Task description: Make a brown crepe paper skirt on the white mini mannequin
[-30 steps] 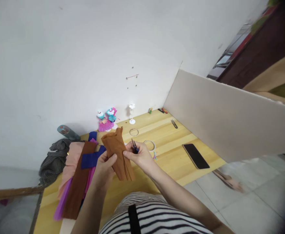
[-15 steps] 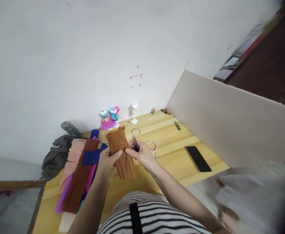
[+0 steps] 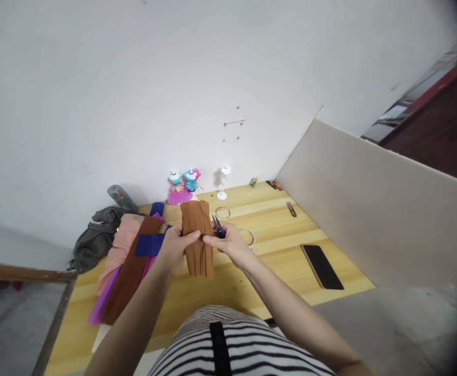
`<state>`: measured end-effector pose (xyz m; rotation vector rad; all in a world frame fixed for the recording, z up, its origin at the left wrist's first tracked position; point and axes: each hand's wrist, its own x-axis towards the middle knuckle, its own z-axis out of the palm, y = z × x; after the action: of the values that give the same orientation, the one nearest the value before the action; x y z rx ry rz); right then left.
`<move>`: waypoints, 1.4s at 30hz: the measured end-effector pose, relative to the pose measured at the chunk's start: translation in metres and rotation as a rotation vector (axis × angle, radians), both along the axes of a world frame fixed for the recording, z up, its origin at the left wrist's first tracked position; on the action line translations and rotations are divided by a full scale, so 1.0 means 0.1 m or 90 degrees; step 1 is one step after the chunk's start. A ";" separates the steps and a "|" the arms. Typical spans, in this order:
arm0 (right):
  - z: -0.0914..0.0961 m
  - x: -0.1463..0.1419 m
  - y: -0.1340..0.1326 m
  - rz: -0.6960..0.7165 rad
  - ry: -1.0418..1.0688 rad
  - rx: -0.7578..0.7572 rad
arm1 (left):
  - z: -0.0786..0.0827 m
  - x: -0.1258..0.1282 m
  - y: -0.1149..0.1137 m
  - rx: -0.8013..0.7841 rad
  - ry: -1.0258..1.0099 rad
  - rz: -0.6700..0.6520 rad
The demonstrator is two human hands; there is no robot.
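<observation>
A folded, creased piece of brown fabric [image 3: 197,261] hangs upright above the table between both hands. My left hand [image 3: 176,248] grips its left side, thumb lying across the front. With thumb and fingers, my right hand [image 3: 228,244] pinches the right side. Small blue-handled scissors [image 3: 218,228] are tucked in the same right hand, blades pointing up and away from me. Both thumb tips nearly meet at the middle of the fabric. The fingers behind it are mostly hidden.
Left lies a pile of coloured fabric strips [image 3: 129,271] beside striped cloth [image 3: 95,245]. Small dressed mannequins [image 3: 179,193] and a bare white mannequin stand [image 3: 222,194] line the wall. Rings [image 3: 223,212], thread snips [image 3: 291,209] and a phone [image 3: 322,266] lie rightward. A white partition [image 3: 369,209] borders the right.
The brown fabric has turned from tilted to nearly upright in my hands. My view has shifted slightly. Someone in pale clothing at the lower right is no longer visible.
</observation>
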<state>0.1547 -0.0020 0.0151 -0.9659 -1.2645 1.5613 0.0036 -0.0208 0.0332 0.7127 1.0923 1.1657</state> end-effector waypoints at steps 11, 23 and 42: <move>0.00 -0.03 0.00 -0.046 0.008 -0.029 | -0.03 -0.03 -0.02 0.002 -0.009 -0.023; 0.20 0.51 -0.05 0.225 -0.274 0.158 | -0.02 -0.25 0.07 0.053 0.185 -0.010; 0.24 0.46 0.07 0.265 -0.341 0.134 | 0.16 -0.12 0.12 0.050 0.197 -0.127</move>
<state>0.2003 0.0049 0.0395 -1.0688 -2.0697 1.4734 -0.0081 -0.0088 0.0496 1.0644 1.2046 0.9512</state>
